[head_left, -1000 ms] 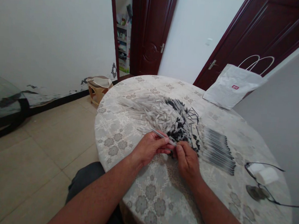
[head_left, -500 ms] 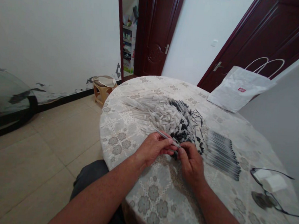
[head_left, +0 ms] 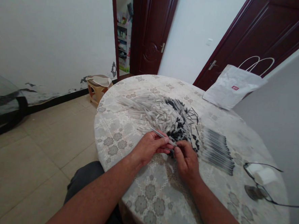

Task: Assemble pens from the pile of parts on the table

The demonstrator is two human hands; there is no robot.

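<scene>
Between the thumb and fingers of my left hand (head_left: 149,145) is a slim translucent pen barrel (head_left: 157,132), slanting down to the right. My right hand (head_left: 189,160) pinches its lower right end; whether a small part is also between those fingertips is hidden. Just beyond both hands lies a heap of whitish pen barrels and short pieces (head_left: 149,108). Small black pen parts (head_left: 177,126) border the heap on its right, partly behind my fingers. To the right of my right hand, pens with dark ends (head_left: 218,150) lie side by side in a neat row.
The round table wears a flowered cloth (head_left: 117,143). Eyeglasses (head_left: 269,197) and a white roll (head_left: 265,176) lie at the right, beside a dark round object (head_left: 254,192). A white paper bag (head_left: 232,86) stands at the back right. A small stool (head_left: 98,88) is on the floor left.
The whole view has shifted slightly, so things appear a little farther left. Both hands keep the same hold on the pen barrel, with barely any finger movement.
</scene>
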